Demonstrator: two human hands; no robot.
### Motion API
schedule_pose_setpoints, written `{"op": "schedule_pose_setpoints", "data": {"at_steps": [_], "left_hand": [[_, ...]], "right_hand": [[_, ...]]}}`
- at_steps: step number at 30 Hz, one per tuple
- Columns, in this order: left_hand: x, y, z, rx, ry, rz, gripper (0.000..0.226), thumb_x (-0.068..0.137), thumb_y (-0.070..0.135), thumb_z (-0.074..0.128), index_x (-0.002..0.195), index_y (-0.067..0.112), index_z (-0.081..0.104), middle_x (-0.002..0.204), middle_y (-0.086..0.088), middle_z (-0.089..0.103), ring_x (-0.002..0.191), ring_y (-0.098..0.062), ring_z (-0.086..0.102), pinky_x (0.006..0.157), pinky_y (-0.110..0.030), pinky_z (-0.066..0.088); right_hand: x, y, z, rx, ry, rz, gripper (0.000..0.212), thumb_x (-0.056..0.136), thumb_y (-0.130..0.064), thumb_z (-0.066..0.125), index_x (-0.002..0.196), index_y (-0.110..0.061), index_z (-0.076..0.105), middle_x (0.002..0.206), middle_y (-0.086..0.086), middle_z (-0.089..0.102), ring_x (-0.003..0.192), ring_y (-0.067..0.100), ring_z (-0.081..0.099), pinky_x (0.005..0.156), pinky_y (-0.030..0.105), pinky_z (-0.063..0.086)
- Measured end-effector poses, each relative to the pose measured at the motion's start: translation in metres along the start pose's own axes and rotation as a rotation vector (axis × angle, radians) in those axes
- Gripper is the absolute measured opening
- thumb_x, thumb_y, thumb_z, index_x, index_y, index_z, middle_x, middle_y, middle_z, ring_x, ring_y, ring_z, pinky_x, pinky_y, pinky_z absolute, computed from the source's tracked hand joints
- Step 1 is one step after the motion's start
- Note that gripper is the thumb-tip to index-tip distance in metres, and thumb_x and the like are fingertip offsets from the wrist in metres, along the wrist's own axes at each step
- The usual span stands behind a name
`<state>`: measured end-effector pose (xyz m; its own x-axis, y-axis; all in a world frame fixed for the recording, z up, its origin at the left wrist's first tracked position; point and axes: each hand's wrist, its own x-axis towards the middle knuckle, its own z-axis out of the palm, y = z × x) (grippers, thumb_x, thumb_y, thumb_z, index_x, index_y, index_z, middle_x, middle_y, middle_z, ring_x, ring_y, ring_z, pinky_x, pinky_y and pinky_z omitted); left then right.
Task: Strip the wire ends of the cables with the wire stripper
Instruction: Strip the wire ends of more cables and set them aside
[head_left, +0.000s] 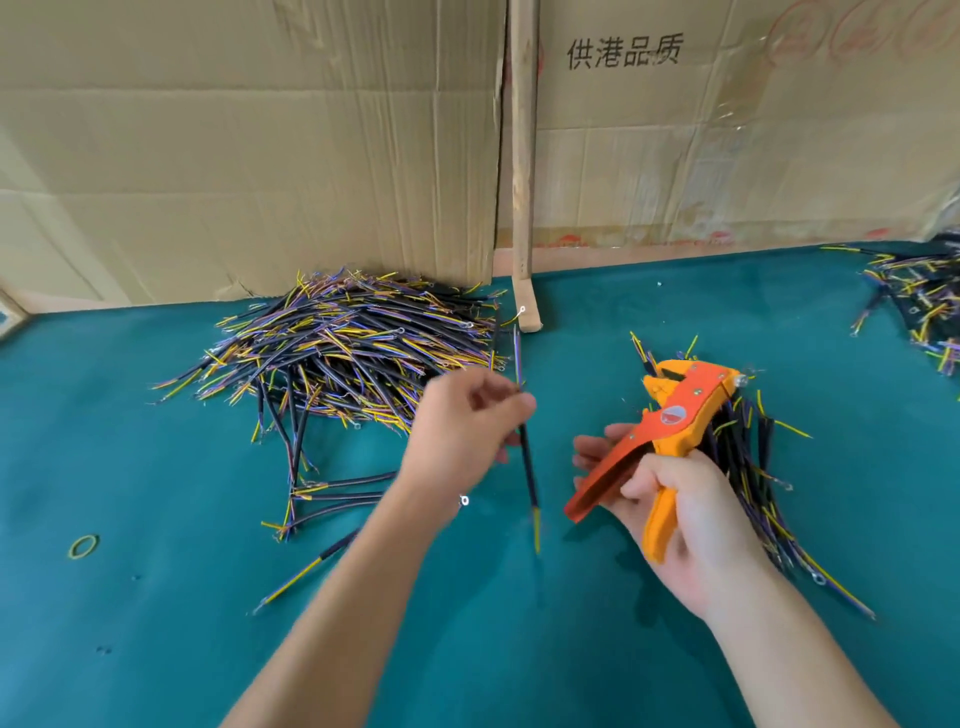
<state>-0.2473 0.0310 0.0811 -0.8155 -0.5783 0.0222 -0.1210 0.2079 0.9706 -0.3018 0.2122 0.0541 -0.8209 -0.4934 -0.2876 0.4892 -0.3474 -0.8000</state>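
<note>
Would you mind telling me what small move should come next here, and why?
Probably bring the cable's upper end to the wire stripper's head. The left hand pinches that single cable upright, apart from the tool, while the right hand grips the stripper's handles, so nothing sits in its head yet.

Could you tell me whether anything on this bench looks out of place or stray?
Mostly tidy work. A yellow rubber band lies alone on the green mat, well left of the big cable pile. A small metal ring terminal sits loose by the left hand. A few cables have strayed from that pile.
</note>
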Motion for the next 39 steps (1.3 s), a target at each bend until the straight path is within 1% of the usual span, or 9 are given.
{"op": "schedule_pose_setpoints", "data": {"at_steps": [3,9,13,17,21,23,29,35,39], "left_hand": [[-0.027,-0.024,0.020,-0.203,-0.018,-0.018,0.010,0.092,0.006,0.071,0.084,0.006,0.065,0.061,-0.002,0.058,0.049,-0.015,0.052,0.046,-0.023,0.044],[-0.046,-0.043,0.038,-0.243,0.091,0.058,0.013,0.094,0.005,0.067,0.099,0.016,0.070,0.063,0.010,0.057,0.053,-0.007,0.058,0.051,-0.015,0.045],[-0.044,-0.047,0.035,-0.213,0.072,0.108,0.023,0.093,0.010,0.068,0.105,0.030,0.070,0.065,0.006,0.053,0.058,-0.013,0.050,0.059,-0.024,0.045],[-0.042,-0.047,0.039,-0.200,0.080,0.135,0.022,0.092,0.008,0.069,0.101,0.028,0.072,0.075,-0.007,0.064,0.062,-0.015,0.053,0.064,-0.037,0.048],[-0.043,-0.048,0.040,-0.234,0.105,0.115,0.022,0.090,0.006,0.071,0.099,0.025,0.078,0.071,0.011,0.065,0.059,-0.008,0.051,0.060,-0.025,0.045],[-0.044,-0.047,0.040,-0.240,0.113,0.098,0.022,0.090,0.006,0.071,0.098,0.024,0.080,0.069,0.014,0.066,0.057,-0.007,0.050,0.060,-0.021,0.042],[-0.044,-0.047,0.039,-0.203,0.023,0.077,0.017,0.086,0.008,0.073,0.092,0.023,0.080,0.067,0.004,0.067,0.054,-0.013,0.050,0.058,-0.030,0.043],[-0.045,-0.044,0.040,-0.122,-0.028,0.090,0.010,0.076,0.028,0.073,0.085,0.026,0.075,0.075,0.004,0.074,0.058,-0.017,0.059,0.059,-0.033,0.048],[-0.042,-0.046,0.039,0.021,-0.093,0.119,0.010,0.081,0.016,0.078,0.086,0.023,0.072,0.071,0.009,0.068,0.054,-0.012,0.048,0.059,-0.028,0.040]], "right_hand": [[-0.003,0.000,0.001,0.030,-0.153,0.083,0.055,0.055,0.006,0.043,0.108,0.002,0.056,0.114,0.035,0.069,0.102,0.047,0.069,0.087,0.054,0.057],[-0.007,0.001,0.002,0.041,-0.356,0.104,0.052,0.050,0.007,0.045,0.100,0.001,0.056,0.120,0.036,0.066,0.111,0.051,0.065,0.091,0.055,0.059],[-0.005,-0.002,-0.001,-0.017,-0.321,0.051,0.048,0.051,0.006,0.042,0.097,0.000,0.055,0.120,0.032,0.068,0.114,0.050,0.065,0.086,0.059,0.059],[-0.005,-0.002,-0.002,-0.011,-0.323,0.023,0.047,0.053,0.007,0.041,0.097,-0.001,0.055,0.117,0.031,0.069,0.110,0.048,0.067,0.075,0.055,0.061],[-0.004,-0.001,-0.003,-0.050,-0.309,0.012,0.046,0.053,0.006,0.041,0.097,-0.001,0.057,0.117,0.031,0.069,0.109,0.050,0.067,0.075,0.055,0.061],[-0.005,-0.001,-0.003,-0.056,-0.306,-0.003,0.045,0.054,0.006,0.041,0.094,-0.002,0.060,0.118,0.030,0.069,0.108,0.049,0.068,0.075,0.054,0.061],[-0.005,-0.005,-0.003,-0.002,-0.279,-0.077,0.052,0.047,0.003,0.048,0.097,-0.003,0.060,0.122,0.028,0.068,0.103,0.045,0.069,0.077,0.049,0.061],[-0.003,-0.007,-0.004,0.104,-0.268,-0.114,0.057,0.045,0.000,0.053,0.101,0.000,0.060,0.120,0.032,0.067,0.106,0.045,0.068,0.081,0.044,0.061],[-0.002,-0.009,-0.005,0.138,-0.263,-0.109,0.059,0.044,0.001,0.054,0.103,0.000,0.057,0.122,0.034,0.065,0.112,0.048,0.066,0.091,0.045,0.058]]}}
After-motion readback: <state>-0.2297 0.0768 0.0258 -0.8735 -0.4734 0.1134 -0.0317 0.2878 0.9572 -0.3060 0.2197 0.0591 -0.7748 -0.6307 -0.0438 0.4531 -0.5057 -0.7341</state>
